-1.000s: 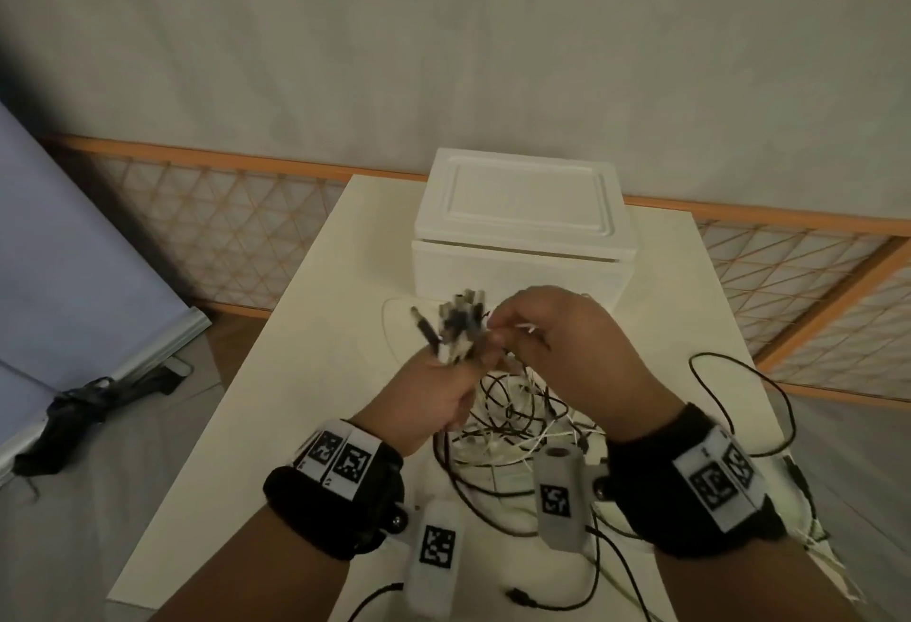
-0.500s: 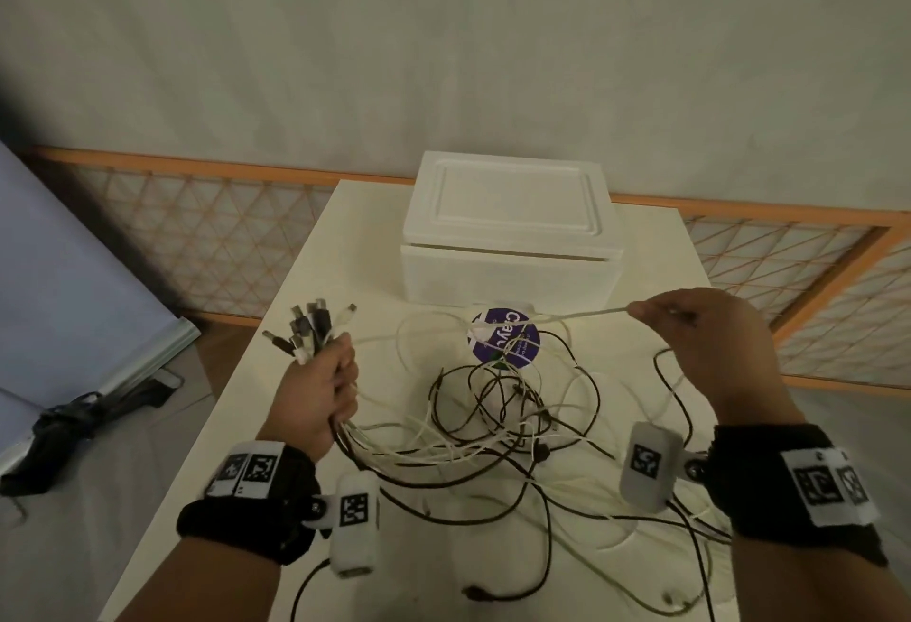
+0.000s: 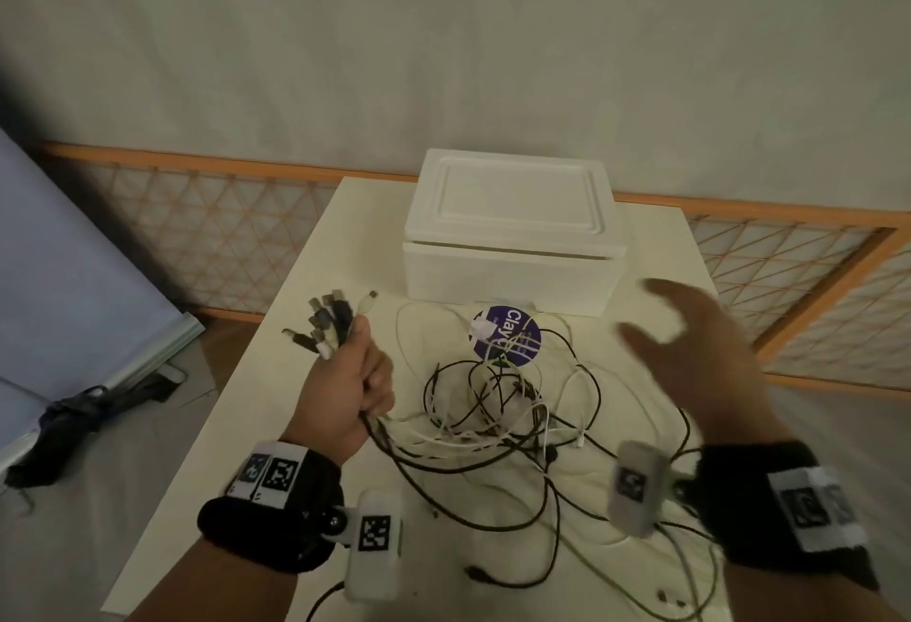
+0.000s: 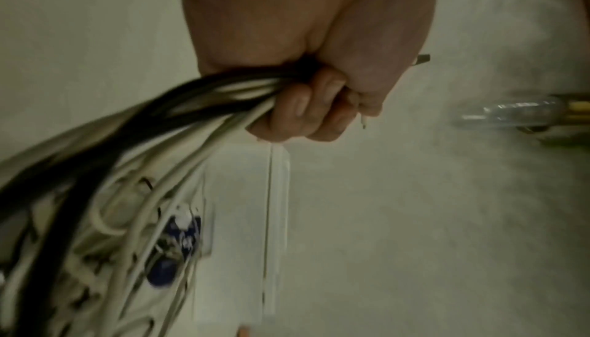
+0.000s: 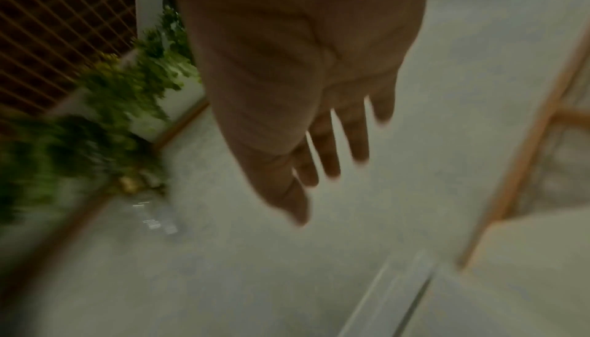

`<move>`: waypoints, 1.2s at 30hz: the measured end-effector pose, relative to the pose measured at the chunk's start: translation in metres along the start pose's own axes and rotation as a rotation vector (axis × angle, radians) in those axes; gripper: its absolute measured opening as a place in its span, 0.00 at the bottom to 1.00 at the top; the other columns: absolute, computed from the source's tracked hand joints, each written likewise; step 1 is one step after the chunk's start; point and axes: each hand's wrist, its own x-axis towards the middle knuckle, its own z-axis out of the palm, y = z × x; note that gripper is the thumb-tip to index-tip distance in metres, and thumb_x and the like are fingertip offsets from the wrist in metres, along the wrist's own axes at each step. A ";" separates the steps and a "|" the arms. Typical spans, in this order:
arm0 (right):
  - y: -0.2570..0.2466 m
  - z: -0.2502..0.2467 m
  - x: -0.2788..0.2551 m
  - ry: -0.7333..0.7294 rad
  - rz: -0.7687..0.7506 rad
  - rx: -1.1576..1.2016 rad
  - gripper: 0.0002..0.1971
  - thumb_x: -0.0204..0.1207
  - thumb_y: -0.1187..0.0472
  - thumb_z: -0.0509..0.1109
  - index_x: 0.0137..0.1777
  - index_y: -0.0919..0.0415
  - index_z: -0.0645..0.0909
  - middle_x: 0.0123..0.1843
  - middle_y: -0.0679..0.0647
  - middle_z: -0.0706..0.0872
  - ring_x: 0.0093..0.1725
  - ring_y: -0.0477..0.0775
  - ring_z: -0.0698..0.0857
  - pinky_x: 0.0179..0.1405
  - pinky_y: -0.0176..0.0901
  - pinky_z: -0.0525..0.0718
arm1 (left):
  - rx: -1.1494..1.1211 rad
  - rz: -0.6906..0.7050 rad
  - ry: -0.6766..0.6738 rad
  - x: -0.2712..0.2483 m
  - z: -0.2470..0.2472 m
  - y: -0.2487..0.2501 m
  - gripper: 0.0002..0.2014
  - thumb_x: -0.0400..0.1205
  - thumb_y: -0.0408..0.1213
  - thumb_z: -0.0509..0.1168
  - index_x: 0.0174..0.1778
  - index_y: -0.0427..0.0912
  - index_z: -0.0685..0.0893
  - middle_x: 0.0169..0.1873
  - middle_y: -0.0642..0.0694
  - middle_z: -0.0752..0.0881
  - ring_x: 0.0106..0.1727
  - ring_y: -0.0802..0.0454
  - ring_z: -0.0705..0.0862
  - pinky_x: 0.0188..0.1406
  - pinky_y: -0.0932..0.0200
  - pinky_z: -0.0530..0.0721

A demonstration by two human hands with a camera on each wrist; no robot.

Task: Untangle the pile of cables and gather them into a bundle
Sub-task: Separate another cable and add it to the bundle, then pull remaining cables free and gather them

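Observation:
A tangle of black and white cables point(image 3: 498, 414) lies on the white table point(image 3: 305, 325). My left hand point(image 3: 352, 385) grips a bunch of cable ends, with their plugs point(image 3: 330, 320) fanning out above the fist. In the left wrist view the fingers point(image 4: 303, 112) curl round the black and white cables point(image 4: 198, 105). My right hand point(image 3: 690, 350) hovers over the table's right side with spread, straight fingers point(image 5: 328, 150) and holds nothing. More cable loops point(image 3: 567, 557) trail toward the near edge.
A white foam box point(image 3: 512, 247) with a lid stands at the back of the table. A round purple label point(image 3: 508, 335) lies under the cables in front of it. An orange lattice fence point(image 3: 207, 237) runs behind; a plant point(image 5: 111, 95) shows in the right wrist view.
My right hand has let go of the white cable it was pulling out to the right and now hovers with straight fingers. The left hand keeps its grip on the cable ends.

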 end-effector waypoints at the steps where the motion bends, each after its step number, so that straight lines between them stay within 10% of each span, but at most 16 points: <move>1: -0.031 0.013 -0.011 -0.204 -0.044 0.207 0.34 0.63 0.50 0.82 0.69 0.48 0.75 0.63 0.40 0.81 0.61 0.39 0.82 0.57 0.30 0.74 | -0.006 -0.003 -0.052 -0.006 0.014 -0.001 0.26 0.82 0.53 0.56 0.18 0.45 0.66 0.17 0.47 0.67 0.13 0.57 0.59 0.14 0.69 0.61; 5: -0.087 0.085 -0.052 -0.863 -0.366 0.104 0.42 0.60 0.45 0.81 0.72 0.55 0.67 0.58 0.46 0.85 0.54 0.45 0.84 0.56 0.42 0.83 | -0.087 0.032 -0.182 -0.022 0.054 0.002 0.27 0.80 0.56 0.54 0.17 0.44 0.66 0.14 0.45 0.67 0.12 0.54 0.62 0.14 0.67 0.65; 10: -0.048 0.089 -0.052 -0.734 -0.531 -0.329 0.12 0.72 0.54 0.67 0.56 0.51 0.77 0.48 0.51 0.86 0.49 0.56 0.85 0.43 0.44 0.79 | -0.238 0.026 -0.140 -0.027 0.020 0.018 0.28 0.82 0.57 0.53 0.17 0.46 0.65 0.13 0.52 0.63 0.11 0.59 0.57 0.13 0.69 0.59; 17: 0.033 0.031 -0.038 -0.419 -0.333 -0.461 0.07 0.67 0.53 0.71 0.45 0.43 0.84 0.34 0.46 0.87 0.35 0.51 0.86 0.31 0.42 0.78 | -0.343 -0.043 0.151 -0.031 -0.052 0.019 0.29 0.83 0.57 0.56 0.16 0.48 0.63 0.13 0.54 0.61 0.21 0.57 0.47 0.10 0.67 0.56; 24: 0.076 0.039 -0.040 -0.578 -0.227 -0.600 0.20 0.65 0.33 0.62 0.39 0.47 0.84 0.29 0.42 0.80 0.36 0.48 0.84 0.37 0.40 0.72 | -0.308 -0.202 0.309 -0.014 -0.092 -0.009 0.28 0.81 0.55 0.61 0.16 0.48 0.63 0.14 0.54 0.57 0.13 0.58 0.51 0.10 0.67 0.55; 28: 0.089 0.040 -0.040 -0.627 -0.074 -0.337 0.30 0.43 0.18 0.67 0.40 0.35 0.80 0.40 0.40 0.83 0.41 0.37 0.81 0.48 0.37 0.78 | -0.237 -0.372 0.223 -0.011 -0.102 -0.007 0.25 0.68 0.50 0.70 0.13 0.46 0.65 0.13 0.53 0.56 0.21 0.59 0.47 0.08 0.70 0.56; 32: 0.070 0.033 -0.022 -0.535 0.017 -0.083 0.13 0.66 0.39 0.76 0.45 0.45 0.86 0.41 0.41 0.87 0.42 0.41 0.84 0.43 0.37 0.80 | -0.155 -0.406 0.151 -0.004 -0.084 -0.009 0.30 0.84 0.52 0.55 0.14 0.45 0.66 0.11 0.51 0.62 0.14 0.56 0.48 0.08 0.71 0.56; 36: 0.056 0.042 -0.002 -0.537 -0.010 -0.384 0.09 0.76 0.48 0.70 0.54 0.48 0.82 0.40 0.41 0.83 0.48 0.46 0.84 0.47 0.40 0.80 | -0.147 -0.441 0.092 0.000 -0.065 -0.011 0.26 0.80 0.51 0.58 0.15 0.45 0.65 0.12 0.51 0.61 0.11 0.57 0.51 0.09 0.71 0.55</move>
